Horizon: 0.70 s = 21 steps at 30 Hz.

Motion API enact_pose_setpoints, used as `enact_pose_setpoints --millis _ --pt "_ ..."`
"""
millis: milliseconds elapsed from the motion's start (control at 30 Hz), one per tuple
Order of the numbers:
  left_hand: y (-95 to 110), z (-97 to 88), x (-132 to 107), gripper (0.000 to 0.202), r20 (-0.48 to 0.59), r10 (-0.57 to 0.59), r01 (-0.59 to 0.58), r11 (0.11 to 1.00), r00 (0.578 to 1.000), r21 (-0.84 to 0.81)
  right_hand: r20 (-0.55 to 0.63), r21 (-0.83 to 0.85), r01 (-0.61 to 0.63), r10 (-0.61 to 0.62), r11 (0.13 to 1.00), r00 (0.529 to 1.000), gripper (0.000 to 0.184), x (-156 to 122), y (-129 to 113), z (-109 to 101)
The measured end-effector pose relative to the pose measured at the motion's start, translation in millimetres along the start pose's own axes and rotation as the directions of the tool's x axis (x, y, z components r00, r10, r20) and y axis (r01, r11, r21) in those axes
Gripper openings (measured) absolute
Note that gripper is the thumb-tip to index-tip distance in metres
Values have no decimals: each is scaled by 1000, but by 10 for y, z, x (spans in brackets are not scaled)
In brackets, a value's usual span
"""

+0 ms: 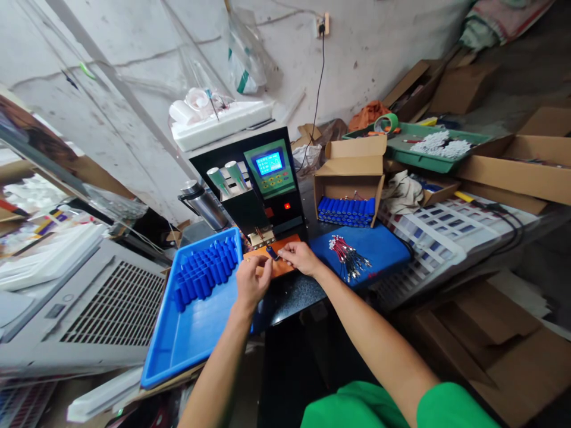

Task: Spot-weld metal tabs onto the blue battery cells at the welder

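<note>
A spot welding machine (250, 196) with a lit screen stands in front of me, an orange plate (285, 268) at its base. Over that plate, below the machine's electrodes (263, 235), is a small blue battery cell (272, 252). My left hand (253, 280) is closed at the cell's near left side, its thumb and forefinger curled toward it; the exact contact is hard to see. From the right, my right hand (300, 257) pinches close to the cell's other end, where a thin dark wire lead (277, 258) shows. The fingers partly hide the wire.
Left, a blue tray (191, 342) holds rows of blue cells (207, 267). Right, red and black wire leads (348, 255) lie on a blue pad (383, 249). Behind them is a cardboard box (350, 169) of cells. A steel flask (203, 205) stands beside the machine.
</note>
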<state>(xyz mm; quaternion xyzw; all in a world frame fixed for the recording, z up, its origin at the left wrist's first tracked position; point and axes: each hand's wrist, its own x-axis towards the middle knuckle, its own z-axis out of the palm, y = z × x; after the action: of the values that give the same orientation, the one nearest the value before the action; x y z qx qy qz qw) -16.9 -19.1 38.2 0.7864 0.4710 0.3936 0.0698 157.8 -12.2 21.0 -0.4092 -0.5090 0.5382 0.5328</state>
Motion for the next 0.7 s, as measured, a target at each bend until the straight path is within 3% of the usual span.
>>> enact_pose_setpoints --millis 100,200,367,567,700 --pt "-35 18 26 24 22 -246 246 955 969 -166 7 14 8 -8 1000 1000 37 14 25 -6" --pt "-86 85 69 39 159 -321 356 875 934 -327 -3 38 14 -14 999 1000 36 22 54 -7" --pt "-182 203 113 31 334 -162 290 879 928 -380 17 99 -17 15 995 1000 36 -6 28 -43" --pt "-184 176 56 25 348 -70 175 944 935 -280 11 208 -62 61 976 998 37 -35 -41 -89" --pt "-74 82 51 25 311 -89 184 939 946 -290 -15 234 -87 93 968 996 35 -24 -31 -88"
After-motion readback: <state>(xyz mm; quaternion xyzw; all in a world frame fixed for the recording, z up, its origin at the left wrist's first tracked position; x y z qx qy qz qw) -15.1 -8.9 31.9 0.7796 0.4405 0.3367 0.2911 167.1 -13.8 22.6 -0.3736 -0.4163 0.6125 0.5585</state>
